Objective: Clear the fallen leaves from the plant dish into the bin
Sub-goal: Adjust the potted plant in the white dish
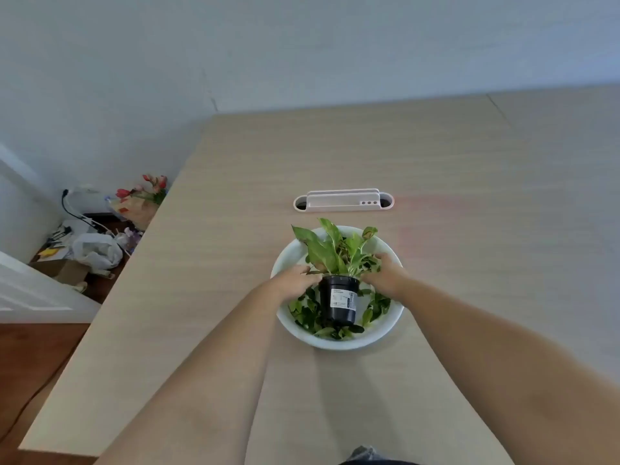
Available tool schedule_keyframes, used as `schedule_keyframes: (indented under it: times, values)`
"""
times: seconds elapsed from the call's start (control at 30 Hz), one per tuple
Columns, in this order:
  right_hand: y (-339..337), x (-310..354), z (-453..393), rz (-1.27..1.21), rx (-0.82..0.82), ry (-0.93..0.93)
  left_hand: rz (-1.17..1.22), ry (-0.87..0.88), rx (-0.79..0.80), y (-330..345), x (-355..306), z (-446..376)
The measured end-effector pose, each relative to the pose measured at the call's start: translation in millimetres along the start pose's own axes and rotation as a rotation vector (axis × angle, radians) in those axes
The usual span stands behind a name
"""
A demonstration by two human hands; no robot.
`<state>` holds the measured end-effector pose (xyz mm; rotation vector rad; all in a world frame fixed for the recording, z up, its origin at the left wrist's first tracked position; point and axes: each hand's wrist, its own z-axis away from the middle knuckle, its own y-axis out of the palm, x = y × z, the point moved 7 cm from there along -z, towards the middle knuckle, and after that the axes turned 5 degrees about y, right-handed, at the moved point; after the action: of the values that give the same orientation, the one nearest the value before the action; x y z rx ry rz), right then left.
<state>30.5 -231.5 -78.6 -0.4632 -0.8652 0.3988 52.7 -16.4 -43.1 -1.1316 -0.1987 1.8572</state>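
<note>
white dish (339, 344) sits mid-table on the pale wood table (208, 297), with a black pot (339, 302) standing upright in its centre and the plant (332, 250) rising from it. fallen leaves (310, 317) lie loose on the dish floor, ringed around the pot base on both sides and in front. no bin is in view; its position cannot be stated.

left hand (295, 280) is at the pot rim on its left side, right hand (385, 273) at the rim on its right side, partly in the foliage. fingers of both curl toward the pot; whether they have actually closed on it cannot be told, since the far sides are hidden by pot and leaves.

risks, judged:
- if the pot is lifted by the rim alone, it may tilt and spill soil onto the leaves.
- right hand's fingers among live stems could snap or strip them.
- stray leaves may cling to the pot base and drop on the table.
- the dish could slide if pushed sideways.
</note>
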Motion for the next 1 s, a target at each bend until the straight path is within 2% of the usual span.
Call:
schedule_keyframes:
  times: [0.1,0.17,0.37,0.57,0.77,1.0]
  values:
    - [20.9,-13.3,5.1,-0.164,0.188,0.149,0.212,-0.054,0.03,17.2,17.7,-5.1]
    - [32.0,-16.9,12.5,-0.227,0.246,0.23,0.319,-0.073,0.019,27.3,29.1,-8.4]
    - [48.6,-17.6,12.6,-0.442,0.266,0.265,0.54,-0.081,-0.085,39.2,41.3,-13.9]
    - [45.7,2.1,16.5,-0.474,0.249,0.164,0.631,-0.026,-0.172,23.0,44.0,-14.5]
    - [22.3,32.7,14.2,-0.466,0.164,0.005,0.709,0.036,-0.232,0.9,20.3,-11.9]
    - [-6.4,58.2,6.3,-0.457,0.1,-0.095,0.762,0.148,-0.265,-18.6,-18.2,-14.4]
